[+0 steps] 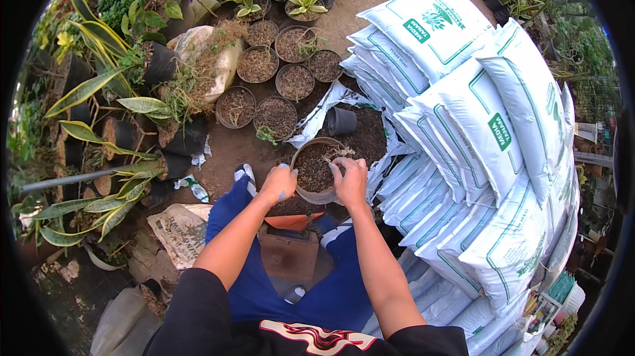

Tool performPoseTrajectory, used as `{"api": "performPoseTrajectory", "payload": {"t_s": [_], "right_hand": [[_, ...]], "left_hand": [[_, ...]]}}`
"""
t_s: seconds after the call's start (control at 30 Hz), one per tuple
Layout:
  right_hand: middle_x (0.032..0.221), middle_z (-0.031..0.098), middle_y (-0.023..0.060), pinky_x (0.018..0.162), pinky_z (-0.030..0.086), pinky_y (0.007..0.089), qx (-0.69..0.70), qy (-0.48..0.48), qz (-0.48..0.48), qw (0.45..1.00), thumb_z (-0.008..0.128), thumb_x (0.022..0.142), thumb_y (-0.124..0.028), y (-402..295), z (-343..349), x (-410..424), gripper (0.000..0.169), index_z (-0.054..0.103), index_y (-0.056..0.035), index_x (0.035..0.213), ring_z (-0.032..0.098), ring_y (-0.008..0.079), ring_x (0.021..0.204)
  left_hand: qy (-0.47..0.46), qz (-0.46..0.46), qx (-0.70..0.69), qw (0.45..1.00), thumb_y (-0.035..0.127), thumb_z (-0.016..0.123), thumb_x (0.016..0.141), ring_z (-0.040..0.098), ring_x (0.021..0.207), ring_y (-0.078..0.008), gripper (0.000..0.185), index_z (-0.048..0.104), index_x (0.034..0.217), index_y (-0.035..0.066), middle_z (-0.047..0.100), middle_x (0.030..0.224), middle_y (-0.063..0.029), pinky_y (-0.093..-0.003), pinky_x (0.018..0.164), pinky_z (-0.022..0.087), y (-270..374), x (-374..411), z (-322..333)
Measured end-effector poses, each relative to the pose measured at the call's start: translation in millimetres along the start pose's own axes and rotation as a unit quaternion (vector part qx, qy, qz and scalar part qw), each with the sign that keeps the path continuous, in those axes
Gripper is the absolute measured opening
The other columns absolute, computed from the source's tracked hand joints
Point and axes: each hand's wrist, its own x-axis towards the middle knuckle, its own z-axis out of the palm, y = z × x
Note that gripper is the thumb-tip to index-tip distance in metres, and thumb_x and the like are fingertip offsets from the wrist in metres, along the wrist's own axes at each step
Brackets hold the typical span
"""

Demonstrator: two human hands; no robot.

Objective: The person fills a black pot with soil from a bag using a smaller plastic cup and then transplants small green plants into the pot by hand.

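A round plant pot filled with dark potting mix stands between my knees. My left hand grips its left rim, thumb towards the inside. At the right rim is my right hand, its fingers bent around a small tuft of dry roots or stems; whether it also touches the rim is hard to tell. Just beyond, an empty-looking black pot lies tilted on loose soil spread over an opened white plastic sack.
Several soil-filled pots stand ahead to the left. White sacks of planting medium are piled high on the right. Potted snake plants crowd the left side. An orange-red scoop-like piece and a wooden box are between my legs.
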Motion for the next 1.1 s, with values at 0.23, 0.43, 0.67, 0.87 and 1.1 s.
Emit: {"api": "performPoseTrajectory", "payload": {"t_s": [0.23, 0.43, 0.67, 0.87, 1.1], "right_hand": [[0.091, 0.073, 0.0092, 0.082, 0.041, 0.0432, -0.040, 0.017, -0.050, 0.998, 0.073, 0.088, -0.017, -99, -112, -1, 0.022, 0.073, -0.0060, 0.108, 0.060, 0.0292, 0.089], [0.082, 0.069, 0.0070, 0.077, 0.041, 0.0404, -0.057, 0.050, -0.090, 0.993, 0.072, 0.087, -0.014, -142, -163, -3, 0.016, 0.073, -0.0053, 0.100, 0.059, 0.0258, 0.082], [0.080, 0.064, 0.0059, 0.075, 0.041, 0.0396, -0.089, 0.066, -0.131, 0.985, 0.073, 0.083, -0.011, -184, -200, -5, 0.020, 0.073, -0.0034, 0.101, 0.055, 0.0256, 0.078], [0.080, 0.063, 0.0073, 0.072, 0.044, 0.0386, -0.063, 0.094, -0.101, 0.988, 0.073, 0.083, -0.010, -183, -203, -1, 0.025, 0.073, -0.0020, 0.106, 0.055, 0.0260, 0.078], [0.080, 0.064, 0.0099, 0.073, 0.050, 0.0394, -0.119, 0.057, -0.053, 0.990, 0.069, 0.079, -0.010, -171, -185, -1, 0.028, 0.073, -0.0011, 0.106, 0.061, 0.0280, 0.083]], "left_hand": [[0.068, 0.006, -0.027, 0.997, 0.028, 0.050, 0.101, 0.064, 0.097, -0.0524, 0.043, 0.070, 0.097, -0.010, 0.067, 0.096, -0.0360, -0.0551, 0.090, 0.050, 113, -110, -54], [0.107, 0.013, -0.034, 0.994, 0.028, 0.054, 0.100, 0.062, 0.093, -0.0552, 0.043, 0.066, 0.094, -0.013, 0.065, 0.091, -0.0383, -0.0567, 0.084, 0.048, 175, -180, -91], [0.102, 0.023, -0.043, 0.994, 0.028, 0.052, 0.101, 0.061, 0.094, -0.0555, 0.042, 0.066, 0.097, -0.011, 0.065, 0.096, -0.0365, -0.0566, 0.085, 0.047, 210, -213, -122], [0.105, 0.049, -0.030, 0.993, 0.026, 0.050, 0.102, 0.061, 0.092, -0.0529, 0.040, 0.066, 0.100, -0.010, 0.065, 0.092, -0.0338, -0.0559, 0.082, 0.047, 208, -202, -114], [0.090, 0.087, 0.005, 0.992, 0.022, 0.053, 0.102, 0.060, 0.087, -0.0524, 0.038, 0.064, 0.089, -0.012, 0.063, 0.087, -0.0339, -0.0568, 0.075, 0.045, 215, -193, -100]]}}
